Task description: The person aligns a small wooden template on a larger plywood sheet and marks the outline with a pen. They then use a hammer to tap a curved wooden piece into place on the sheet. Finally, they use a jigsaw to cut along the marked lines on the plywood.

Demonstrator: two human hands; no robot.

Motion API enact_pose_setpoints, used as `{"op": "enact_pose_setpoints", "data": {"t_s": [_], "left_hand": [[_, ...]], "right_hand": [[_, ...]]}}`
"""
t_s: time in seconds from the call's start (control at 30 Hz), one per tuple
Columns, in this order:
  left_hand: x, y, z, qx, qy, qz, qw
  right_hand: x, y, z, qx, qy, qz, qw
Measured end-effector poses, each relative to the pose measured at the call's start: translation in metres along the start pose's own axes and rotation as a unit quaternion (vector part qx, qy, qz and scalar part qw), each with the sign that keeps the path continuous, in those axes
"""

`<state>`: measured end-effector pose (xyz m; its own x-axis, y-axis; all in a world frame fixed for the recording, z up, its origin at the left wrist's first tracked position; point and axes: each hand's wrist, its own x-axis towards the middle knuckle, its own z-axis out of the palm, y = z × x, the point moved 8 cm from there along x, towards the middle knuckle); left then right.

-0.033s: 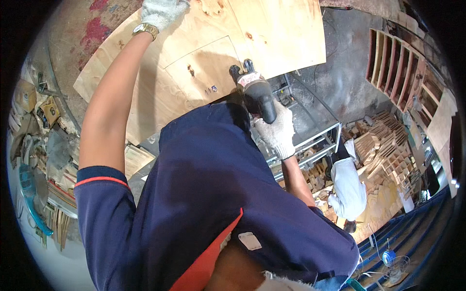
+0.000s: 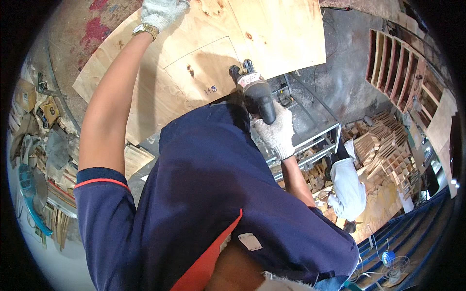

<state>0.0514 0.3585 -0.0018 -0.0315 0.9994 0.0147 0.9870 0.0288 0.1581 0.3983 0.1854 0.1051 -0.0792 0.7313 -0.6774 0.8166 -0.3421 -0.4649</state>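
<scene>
A large pale plywood sheet (image 2: 286, 34) lies in front of me, with pencil lines forming a corner and a small handwritten mark on it. At the upper edge of the view my left hand (image 2: 162, 12), in a white knitted glove, rests on the plywood; part of it is cut off, and the fingers that show are stretched out. My right hand (image 2: 277, 128), gloved alike, is wrapped round a black handheld power tool (image 2: 258, 97). Two dark prongs at the tool's front reach over the sheet's near edge. Its underside is hidden.
Beyond the sheet's right edge stands a metal frame (image 2: 315, 140). A person in a pale shirt (image 2: 348, 186) bends near piles of wood pieces (image 2: 383, 145). At upper right leans a slatted wooden rack (image 2: 395, 68). Scraps and a teal tool (image 2: 30, 196) lie left; a blue fan (image 2: 388, 258) stands lower right.
</scene>
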Motion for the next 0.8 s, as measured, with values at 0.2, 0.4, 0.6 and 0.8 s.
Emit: {"op": "enact_pose_setpoints", "data": {"t_s": [0.2, 0.4, 0.6, 0.8], "left_hand": [[-0.001, -0.004, -0.002, -0.029, 0.013, -0.021, 0.999], [0.002, -0.008, 0.003, -0.02, 0.072, 0.01, 0.997], [0.005, -0.013, 0.011, -0.013, 0.032, -0.015, 0.999], [0.002, -0.008, 0.005, -0.015, 0.046, -0.001, 0.999]], "right_hand": [[-0.004, 0.007, 0.003, -0.054, 0.006, 0.009, 0.998], [0.01, 0.009, 0.006, -0.033, -0.015, -0.01, 0.999], [0.01, 0.009, 0.007, -0.045, 0.013, -0.031, 0.998], [0.011, 0.015, 0.012, -0.018, -0.024, -0.001, 1.0]]}}
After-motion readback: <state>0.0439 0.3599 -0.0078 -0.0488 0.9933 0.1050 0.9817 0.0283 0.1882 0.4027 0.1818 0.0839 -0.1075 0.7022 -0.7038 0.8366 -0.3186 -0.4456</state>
